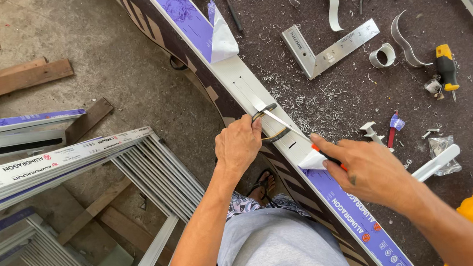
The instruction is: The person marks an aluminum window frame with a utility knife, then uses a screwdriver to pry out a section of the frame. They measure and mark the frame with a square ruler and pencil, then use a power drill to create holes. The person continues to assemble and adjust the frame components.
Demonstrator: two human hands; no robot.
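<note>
Peeling is partly done: between the hands the white bar lies bare. Left hand grips a thin strip; right hand pinches purple film, still stuck below it.

My arms are bare to the elbow, no sleeves or gloves. I wear light grey shorts, a patterned hem above them, and dark open sandals. A small dark mark sits on my right hand.

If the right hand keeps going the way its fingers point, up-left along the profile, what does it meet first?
Most likely the left hand, gripping the white aluminium profile just ahead of the right hand; depth is hard to judge.
</note>
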